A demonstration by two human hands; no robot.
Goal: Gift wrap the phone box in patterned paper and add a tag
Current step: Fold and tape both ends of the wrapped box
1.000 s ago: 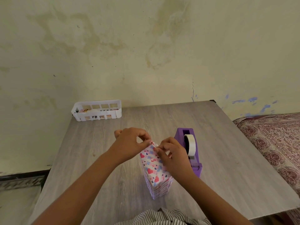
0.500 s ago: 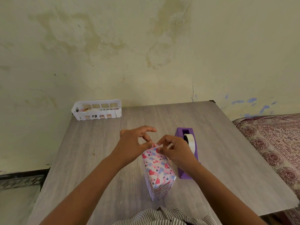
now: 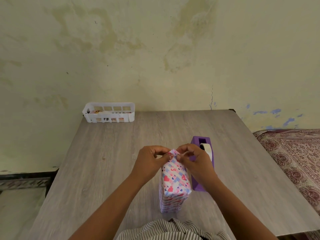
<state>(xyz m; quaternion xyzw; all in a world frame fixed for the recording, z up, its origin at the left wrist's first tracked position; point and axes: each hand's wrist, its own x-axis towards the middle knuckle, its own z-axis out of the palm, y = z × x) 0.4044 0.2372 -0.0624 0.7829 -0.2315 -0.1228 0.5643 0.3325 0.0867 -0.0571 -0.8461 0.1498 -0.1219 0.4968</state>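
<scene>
Near the front edge of the grey table (image 3: 103, 170), a little right of its middle, we see the phone box (image 3: 174, 186) standing on end, already covered in heart-patterned paper (image 3: 170, 203). Both hands meet at its far top edge. Our left hand (image 3: 149, 161) has its fingers curled, thumb and forefinger pinching a small folded flap of paper (image 3: 173, 151) that sticks up there. Our right hand (image 3: 194, 161) pinches the same flap from the other side, its fingers bent over the top of the box. Whether a bit of tape lies under the fingertips we cannot tell, as the spot is too small and partly hidden.

Just beside the box on its right stands a purple tape dispenser (image 3: 200, 181) with a white roll (image 3: 207, 148), partly behind the right hand. At the far left corner of the table sits a white slotted basket (image 3: 109, 112) against the stained wall (image 3: 155, 49). Off the right edge lies a patterned maroon cloth (image 3: 294, 156).
</scene>
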